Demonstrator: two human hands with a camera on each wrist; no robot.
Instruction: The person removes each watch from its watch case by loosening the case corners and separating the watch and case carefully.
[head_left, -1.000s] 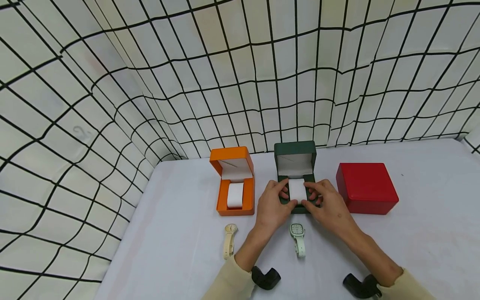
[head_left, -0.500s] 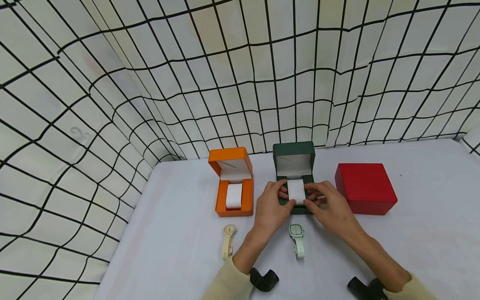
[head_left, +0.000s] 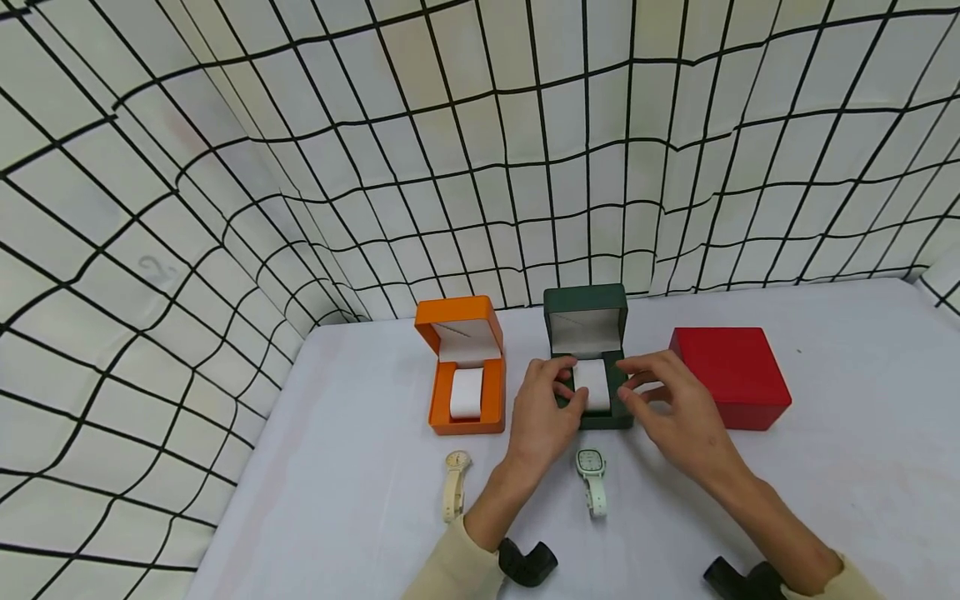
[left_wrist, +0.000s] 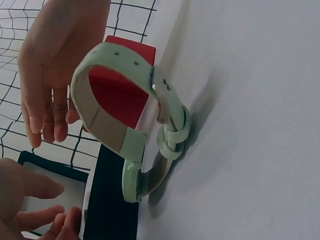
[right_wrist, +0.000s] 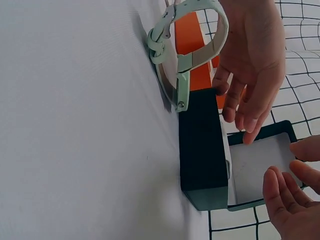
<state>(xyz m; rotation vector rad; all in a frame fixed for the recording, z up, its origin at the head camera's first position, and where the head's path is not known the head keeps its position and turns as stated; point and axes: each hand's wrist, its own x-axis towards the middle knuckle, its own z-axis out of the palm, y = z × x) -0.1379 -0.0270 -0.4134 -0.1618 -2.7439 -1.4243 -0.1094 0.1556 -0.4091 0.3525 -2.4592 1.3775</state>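
Observation:
The open green box [head_left: 585, 321] holds a white cushion [head_left: 592, 385] in its base. My left hand [head_left: 543, 412] is at the cushion's left edge, fingers bent loosely with a gap to the thumb; whether it touches is unclear. My right hand [head_left: 678, 408] hovers over the box's right side, thumb and fingers apart, holding nothing. A pale green watch [head_left: 592, 482] with its strap buckled in a loop lies in front of the box; this watch [left_wrist: 132, 180] looks large in the left wrist view. A cream watch [head_left: 454, 485] lies left of my left forearm.
To the left stands an open orange box [head_left: 491, 408] with a white cushion [head_left: 467, 393]. A closed red box [head_left: 731, 375] is right of the green one, behind my right hand. Black curved pieces [head_left: 528, 563] show by both sleeves. Black grid netting over white cloth rises behind the table.
My right hand has drawn away from the cushion to the right, its fingers off the cushion's edge. My left hand has barely moved. The cushion remains in the green box.

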